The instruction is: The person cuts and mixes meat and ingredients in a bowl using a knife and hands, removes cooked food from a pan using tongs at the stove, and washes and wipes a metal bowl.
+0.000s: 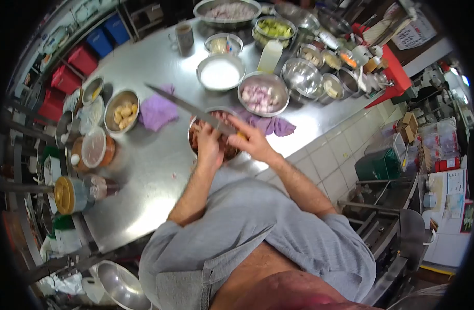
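Over a metal bowl (pixel 192 135) of reddish-brown pieces, my right hand (pixel 251 139) is closed on a large knife (pixel 182 105), whose long blade points up and to the left. My left hand (pixel 210 142) is close beside the blade, above the same bowl; its fingers are bent, and what they hold is too small to make out. A purple cloth (pixel 158 108) lies left of the blade's tip. Another purple cloth (pixel 280 125) lies right of the bowl, below a bowl of chopped onion (pixel 260 98).
A bowl of potatoes (pixel 125 114) and several lidded containers (pixel 98 148) line the table's left side. Beyond the hands stand a bowl of white contents (pixel 220 72), a squeeze bottle (pixel 270 57), an empty bowl (pixel 302 77) and a mug (pixel 184 37). Tiled floor (pixel 324 160) shows at right.
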The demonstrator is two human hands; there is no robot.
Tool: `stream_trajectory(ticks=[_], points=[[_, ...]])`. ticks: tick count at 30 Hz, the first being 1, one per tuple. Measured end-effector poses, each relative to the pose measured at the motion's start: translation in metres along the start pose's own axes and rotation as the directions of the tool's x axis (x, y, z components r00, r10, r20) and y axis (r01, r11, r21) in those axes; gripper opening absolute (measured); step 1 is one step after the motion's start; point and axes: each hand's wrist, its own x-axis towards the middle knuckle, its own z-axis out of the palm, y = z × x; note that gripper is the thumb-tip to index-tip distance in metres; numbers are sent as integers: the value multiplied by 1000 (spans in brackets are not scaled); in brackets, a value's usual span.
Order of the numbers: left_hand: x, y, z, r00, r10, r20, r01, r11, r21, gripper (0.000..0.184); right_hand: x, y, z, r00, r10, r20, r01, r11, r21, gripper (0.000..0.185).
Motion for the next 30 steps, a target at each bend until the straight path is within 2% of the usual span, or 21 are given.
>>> stream_trajectory(ticks=[2, 3, 4, 8, 9, 10, 11, 14, 16, 18, 21, 23, 25, 30], points=[[8, -7, -19, 991, -28, 133, 28, 1000, 4, 40, 0, 5, 4, 999, -26, -41, 26, 999, -20, 58], [9, -9, -21, 992, -35, 123, 36, 999, -4, 36, -1, 3, 1, 995, 96, 40, -96, 995, -3, 52], [11, -12, -24, 993, -46, 108, 48, 999, -12, 33, 1, 19, 9, 995, -77, -64, 77, 997, -4, 50], [20, -20, -37, 974, -19, 226, 33, 998, -56, 22, -3, -7, 6, 995, 96, -2, -95, 988, 119, 50], [15, -15, -27, 984, -31, 176, 45, 996, -74, 17, -3, -8, 6, 986, 164, 28, -167, 973, 159, 50], [11, -13, -22, 991, -46, 124, 57, 994, -91, 14, -4, -8, 5, 987, 161, 28, -163, 974, 155, 50], [20, -23, -37, 978, -30, 207, 53, 993, -107, 21, -5, -8, 5, 987, 152, 41, -157, 978, 138, 50], [16, -23, -31, 985, -20, 171, 44, 990, -135, 21, -8, -9, 5, 987, 147, 61, -154, 981, 122, 51], [19, -25, -36, 978, -29, 208, 62, 987, -152, 20, -10, -21, 4, 968, 228, 108, -250, 930, 271, 52], [20, -26, -37, 970, -37, 242, 80, 982, -169, 20, -10, -18, 5, 971, 217, 98, -236, 934, 270, 52], [16, -30, -30, 980, -50, 192, 89, 975, -201, 20, -10, -14, 7, 977, 197, 85, -213, 941, 264, 52], [16, -32, -25, 994, 2, 110, 12, 992, -127, 21, -10, -12, 10, 980, 186, 76, -200, 944, 262, 52], [15, -32, -24, 994, 3, 105, 9, 994, -110, 22, -9, -12, 12, 965, 257, 60, -263, 924, 279, 52], [8, -23, -20, 991, -55, 126, 66, 994, -89, 23, -6, -17, 10, 962, 262, 77, -273, 914, 301, 56]])
